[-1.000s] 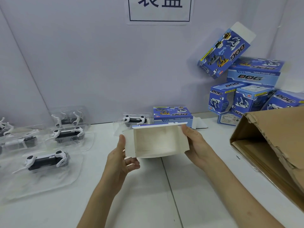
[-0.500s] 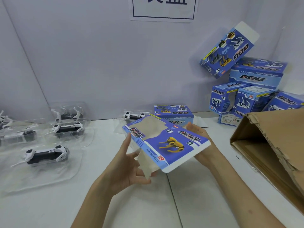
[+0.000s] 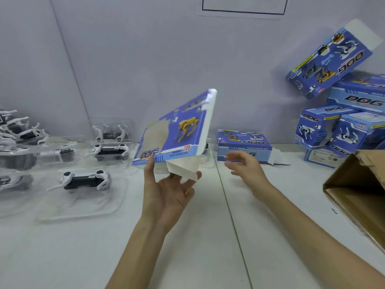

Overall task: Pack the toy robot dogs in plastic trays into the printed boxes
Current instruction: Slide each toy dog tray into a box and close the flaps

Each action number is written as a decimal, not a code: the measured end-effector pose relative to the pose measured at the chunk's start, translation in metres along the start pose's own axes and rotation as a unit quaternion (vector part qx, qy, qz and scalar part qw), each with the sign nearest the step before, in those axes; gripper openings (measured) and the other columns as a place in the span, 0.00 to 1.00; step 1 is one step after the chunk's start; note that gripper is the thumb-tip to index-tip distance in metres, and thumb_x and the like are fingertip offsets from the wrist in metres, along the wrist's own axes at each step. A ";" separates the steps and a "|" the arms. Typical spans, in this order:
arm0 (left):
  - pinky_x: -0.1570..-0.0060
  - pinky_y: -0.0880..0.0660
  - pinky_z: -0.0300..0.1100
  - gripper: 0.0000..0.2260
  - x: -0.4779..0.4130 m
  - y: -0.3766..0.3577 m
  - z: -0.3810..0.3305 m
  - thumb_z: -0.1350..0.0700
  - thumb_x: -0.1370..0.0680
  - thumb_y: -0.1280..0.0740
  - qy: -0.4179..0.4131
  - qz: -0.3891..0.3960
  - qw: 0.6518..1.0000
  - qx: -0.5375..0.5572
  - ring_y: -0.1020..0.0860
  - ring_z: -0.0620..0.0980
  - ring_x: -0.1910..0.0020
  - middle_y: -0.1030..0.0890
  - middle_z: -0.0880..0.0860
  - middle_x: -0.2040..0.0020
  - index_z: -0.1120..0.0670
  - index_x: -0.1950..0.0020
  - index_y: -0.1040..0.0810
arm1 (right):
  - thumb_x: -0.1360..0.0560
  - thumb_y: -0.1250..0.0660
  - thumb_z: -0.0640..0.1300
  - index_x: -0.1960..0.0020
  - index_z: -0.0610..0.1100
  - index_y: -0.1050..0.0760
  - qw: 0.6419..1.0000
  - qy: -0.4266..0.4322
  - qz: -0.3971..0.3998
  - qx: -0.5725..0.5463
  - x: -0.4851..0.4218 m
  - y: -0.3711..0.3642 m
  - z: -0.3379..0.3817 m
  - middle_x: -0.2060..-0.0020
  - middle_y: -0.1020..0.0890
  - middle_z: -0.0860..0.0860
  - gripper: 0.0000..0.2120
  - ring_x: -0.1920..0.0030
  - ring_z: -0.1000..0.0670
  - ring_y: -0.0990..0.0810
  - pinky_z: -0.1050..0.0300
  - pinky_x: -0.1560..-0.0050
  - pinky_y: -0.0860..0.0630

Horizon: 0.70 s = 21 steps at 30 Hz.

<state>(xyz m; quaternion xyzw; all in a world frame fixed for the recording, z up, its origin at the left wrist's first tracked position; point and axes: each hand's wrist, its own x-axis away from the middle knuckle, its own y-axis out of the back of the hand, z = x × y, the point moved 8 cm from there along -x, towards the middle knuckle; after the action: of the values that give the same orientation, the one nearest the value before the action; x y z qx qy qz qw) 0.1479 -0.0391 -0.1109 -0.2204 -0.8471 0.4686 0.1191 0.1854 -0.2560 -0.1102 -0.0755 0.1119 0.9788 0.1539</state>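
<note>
A blue printed box [image 3: 183,130] with a yellow dog picture and a window cut-out is tilted up on edge above the table's middle. My left hand [image 3: 166,195] holds it from below, thumb on the printed face and fingers under its white bottom flap. Just right of the box, my right hand [image 3: 248,167] hovers free with relaxed fingers, touching nothing. Toy robot dogs in clear plastic trays lie on the left: the nearest one [image 3: 85,181] is black and white, with two more [image 3: 110,151] behind it.
Another printed box [image 3: 243,146] lies on the table behind my right hand. A pile of filled boxes [image 3: 354,101] leans against the wall at the right. A brown cardboard carton [image 3: 358,195] lies open at the right edge. More trays crowd the far left [image 3: 20,138].
The box was turned over from its open white inside to its printed face, then tipped upright. My right hand let go of it and drew off to the right.
</note>
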 end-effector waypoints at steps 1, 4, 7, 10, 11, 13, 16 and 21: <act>0.71 0.24 0.39 0.27 0.000 0.001 -0.003 0.33 0.27 0.36 -0.015 0.002 1.000 0.008 0.16 0.55 0.57 0.16 0.54 0.48 0.55 0.48 0.13 | 0.24 0.28 0.38 0.42 0.46 0.22 0.996 0.046 0.009 0.079 -0.011 -0.013 0.009 0.45 0.18 0.52 0.12 0.43 0.49 0.19 0.55 0.43 0.23; 0.70 0.24 0.39 0.28 0.000 0.002 -0.008 0.32 0.24 0.39 -0.038 0.005 0.999 0.019 0.17 0.54 0.57 0.15 0.52 0.49 0.53 0.49 0.13 | 0.24 0.28 0.44 0.31 0.47 0.27 0.948 0.145 0.032 0.280 -0.045 -0.054 0.023 0.34 0.23 0.52 0.23 0.33 0.50 0.27 0.53 0.34 0.32; 0.70 0.24 0.39 0.29 -0.001 0.006 -0.012 0.30 0.26 0.38 -0.049 -0.012 0.999 0.009 0.17 0.54 0.58 0.16 0.52 0.51 0.53 0.50 0.12 | 0.23 0.32 0.52 0.26 0.48 0.34 0.863 0.154 0.043 0.479 -0.073 -0.081 0.017 0.27 0.31 0.50 0.28 0.26 0.48 0.37 0.46 0.29 0.41; 0.72 0.27 0.40 0.29 -0.003 0.013 -0.018 0.30 0.26 0.38 -0.068 -0.044 0.997 0.016 0.18 0.53 0.61 0.17 0.52 0.55 0.54 0.53 0.12 | 0.22 0.34 0.56 0.33 0.50 0.26 0.828 0.159 0.040 0.535 -0.078 -0.088 0.019 0.35 0.25 0.50 0.19 0.32 0.48 0.32 0.48 0.30 0.43; 0.73 0.27 0.40 0.29 -0.004 0.015 -0.020 0.29 0.26 0.38 -0.075 -0.055 0.995 0.020 0.18 0.53 0.62 0.17 0.52 0.56 0.54 0.55 0.12 | 0.23 0.34 0.57 0.38 0.51 0.24 0.825 0.181 0.038 0.534 -0.071 -0.089 0.024 0.41 0.22 0.52 0.17 0.36 0.48 0.30 0.50 0.32 0.43; 0.73 0.28 0.40 0.29 -0.004 0.019 -0.023 0.29 0.26 0.38 -0.089 -0.067 0.993 0.031 0.18 0.54 0.63 0.17 0.52 0.56 0.54 0.57 0.13 | 0.27 0.31 0.60 0.49 0.51 0.21 0.833 0.223 0.051 0.503 -0.046 -0.092 0.036 0.57 0.22 0.57 0.14 0.47 0.51 0.27 0.54 0.37 0.42; 0.72 0.27 0.40 0.30 -0.005 0.022 -0.027 0.29 0.28 0.36 -0.099 -0.061 0.992 0.040 0.18 0.54 0.63 0.17 0.52 0.57 0.54 0.57 0.13 | 0.35 0.35 0.68 0.60 0.53 0.27 0.845 0.255 0.076 0.463 0.005 -0.092 0.046 0.62 0.28 0.59 0.19 0.55 0.53 0.31 0.56 0.43 0.41; 0.73 0.28 0.40 0.28 -0.005 0.020 -0.029 0.29 0.30 0.35 -0.103 -0.057 0.993 0.007 0.19 0.54 0.63 0.17 0.52 0.56 0.53 0.56 0.13 | 0.37 0.29 0.68 0.52 0.51 0.34 0.855 0.190 0.114 0.469 0.039 -0.071 0.037 0.45 0.31 0.55 0.27 0.43 0.50 0.31 0.56 0.48 0.40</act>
<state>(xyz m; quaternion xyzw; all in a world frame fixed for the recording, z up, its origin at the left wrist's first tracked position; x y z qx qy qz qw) 0.1688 -0.0107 -0.1121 -0.1217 -0.8625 0.4875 0.0597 0.1668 -0.1699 -0.0951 -0.1654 0.5924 0.7877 0.0342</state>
